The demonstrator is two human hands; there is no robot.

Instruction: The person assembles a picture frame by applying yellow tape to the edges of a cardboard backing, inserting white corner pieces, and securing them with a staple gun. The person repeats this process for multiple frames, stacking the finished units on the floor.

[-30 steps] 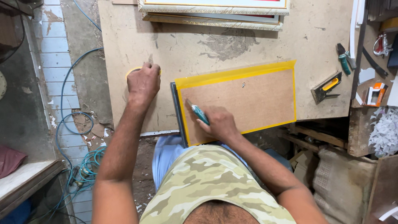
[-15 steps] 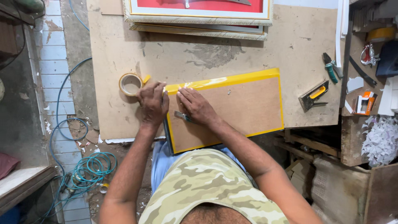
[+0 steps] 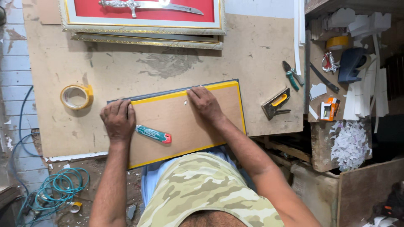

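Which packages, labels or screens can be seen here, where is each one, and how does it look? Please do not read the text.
Small box: on the side shelf right of the workbench, rectangular, orange and white.
Printed label on the utility knife: on the brown backing board between the hands, a long white mark on the teal handle with a red end.
No screens or signs are visible.

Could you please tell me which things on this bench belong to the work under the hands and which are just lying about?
In hand:
- backing board with yellow taped edges, left hand and right hand flat on it
- green cutter, lying on the board
- tape roll, beside the left hand

Lying about:
- staple gun
- pliers
- framed dagger
- coiled cable
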